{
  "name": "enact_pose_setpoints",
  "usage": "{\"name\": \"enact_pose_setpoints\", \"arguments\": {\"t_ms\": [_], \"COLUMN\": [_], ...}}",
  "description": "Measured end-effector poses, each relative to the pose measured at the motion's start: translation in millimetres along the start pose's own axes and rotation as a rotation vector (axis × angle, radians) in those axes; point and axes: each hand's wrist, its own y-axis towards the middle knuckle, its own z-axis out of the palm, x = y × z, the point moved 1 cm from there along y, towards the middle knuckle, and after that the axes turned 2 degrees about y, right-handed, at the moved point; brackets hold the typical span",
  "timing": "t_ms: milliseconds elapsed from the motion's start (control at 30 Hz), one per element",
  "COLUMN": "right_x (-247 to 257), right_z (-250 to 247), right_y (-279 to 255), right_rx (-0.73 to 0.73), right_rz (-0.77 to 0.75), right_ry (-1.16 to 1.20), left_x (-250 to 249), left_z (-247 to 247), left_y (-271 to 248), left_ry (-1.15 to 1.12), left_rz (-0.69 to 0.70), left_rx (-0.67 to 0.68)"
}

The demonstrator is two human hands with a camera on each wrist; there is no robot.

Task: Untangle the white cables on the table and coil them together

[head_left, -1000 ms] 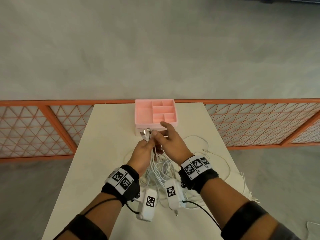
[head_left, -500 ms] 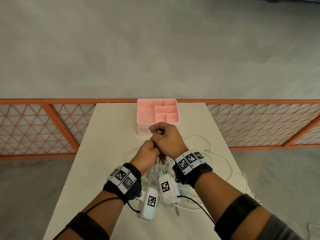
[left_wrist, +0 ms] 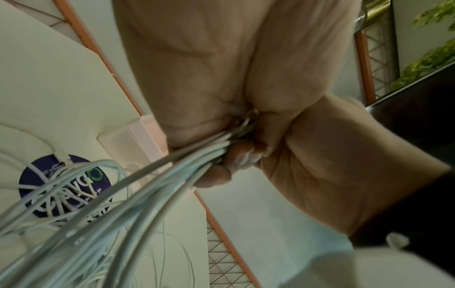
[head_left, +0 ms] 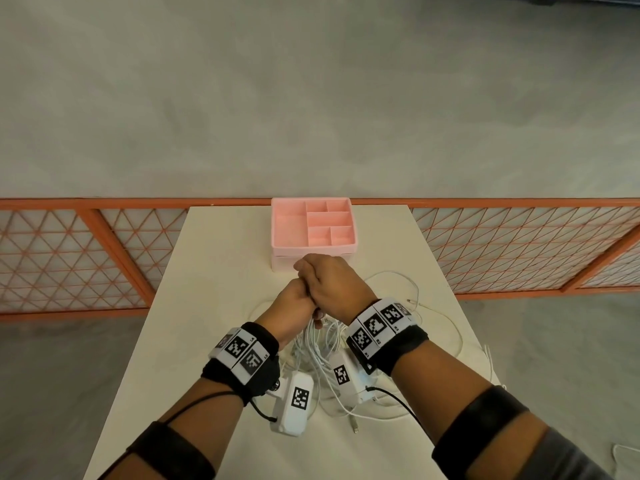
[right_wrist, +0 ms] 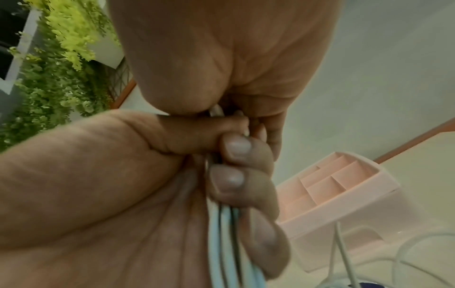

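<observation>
Several white cables point(head_left: 321, 341) hang as one bundle from my two hands, which are held together above the middle of the cream table point(head_left: 214, 271). My left hand point(head_left: 300, 292) grips the bundle from below, its fingers point(right_wrist: 232, 178) curled round the strands point(right_wrist: 222, 230). My right hand point(head_left: 320, 268) sits just above it, closed over the upper ends of the cables, which are hidden inside the fist. In the left wrist view the bundle point(left_wrist: 157, 175) fans down and left onto the table. More cable loops point(head_left: 436, 320) lie loose to the right.
A pink compartment tray point(head_left: 313, 223) stands on a white base just beyond my hands at the table's far edge. A round blue sticker point(left_wrist: 66, 185) lies under the cable heap. An orange lattice fence point(head_left: 69, 258) runs behind the table. One cable plug point(head_left: 355, 427) lies near the front.
My right hand, whose fingers were stretched out over the cable plugs, has curled into a fist over the top of the bundle. My left hand has kept its grip in nearly the same spot.
</observation>
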Motion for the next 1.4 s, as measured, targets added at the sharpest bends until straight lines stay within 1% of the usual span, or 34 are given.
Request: {"name": "enact_pose_setpoints", "arguments": {"t_ms": [67, 100, 133, 200, 233, 267, 300, 367, 400, 433, 500, 533, 567, 667, 733, 800, 867, 1000, 1067, 1133, 1200, 1300, 1333, 1400], "right_x": [1, 0, -1, -4, -5, -8, -12, -19, -23, -27, -40, -51, -64, -111, -141, -165, -184, -208, -215, -222, -226, -218, -217, -217], "right_z": [-1, -1, -1, 3, 7, 13, 20, 34, 38, 39, 34, 30, 24, 3, -12, -26, -35, -46, -47, -44, -38, -32, -32, -34], "right_y": [2, 2, 2, -2, -5, -9, -13, -24, -30, -35, -44, -48, -53, -69, -81, -93, -102, -112, -116, -119, -117, -114, -112, -108], "right_rx": [0.042, 0.057, 0.059, 0.017, -0.004, -0.004, 0.034, 0.149, 0.189, 0.202, 0.175, 0.170, 0.175, 0.170, 0.143, 0.112, 0.117, 0.200, 0.271, 0.301, 0.323, 0.470, 0.494, 0.487], "right_rz": [0.025, 0.036, 0.050, 0.097, 0.134, 0.161, 0.173, 0.152, 0.132, 0.110, 0.052, 0.049, 0.082, 0.245, 0.344, 0.417, 0.482, 0.578, 0.625, 0.664, 0.706, 0.765, 0.771, 0.760], "right_ry": [-0.005, 0.041, 0.133, 0.400, 0.528, 0.622, 0.674, 0.693, 0.662, 0.570, 0.317, 0.200, 0.121, 0.018, -0.096, -0.188, -0.255, -0.340, -0.362, -0.382, -0.360, -0.278, -0.248, -0.219], "left_x": [1, 3, 3, -1, -3, -6, -8, -9, -8, -8, -8, -10, -10, -17, -18, -18, -16, -11, -11, -14, -16, -19, -19, -18], "left_z": [1, 2, 2, 3, 2, 0, -4, -15, -22, -29, -44, -52, -61, -89, -107, -117, -118, -111, -110, -111, -111, -109, -108, -106], "left_y": [-1, -1, -2, -4, -5, -5, -4, 1, 4, 7, 11, 10, 10, 8, 6, 6, 5, 8, 9, 10, 10, 10, 10, 10], "left_ry": [0.008, -0.001, -0.014, -0.074, -0.155, -0.301, -0.484, -0.824, -0.952, -1.046, -1.140, -1.159, -1.177, -1.231, -1.249, -1.258, -1.262, -1.250, -1.250, -1.250, -1.248, -1.252, -1.254, -1.254], "left_rz": [-0.004, -0.003, -0.003, 0.018, 0.031, 0.024, 0.008, -0.029, -0.048, -0.056, -0.032, -0.013, 0.003, 0.049, 0.067, 0.068, 0.059, 0.045, 0.052, 0.064, 0.071, 0.066, 0.061, 0.050], "left_rx": [0.009, 0.018, 0.020, -0.018, -0.065, -0.113, -0.150, -0.172, -0.179, -0.196, -0.232, -0.246, -0.257, -0.259, -0.269, -0.279, -0.284, -0.276, -0.273, -0.270, -0.262, -0.239, -0.230, -0.226]}}
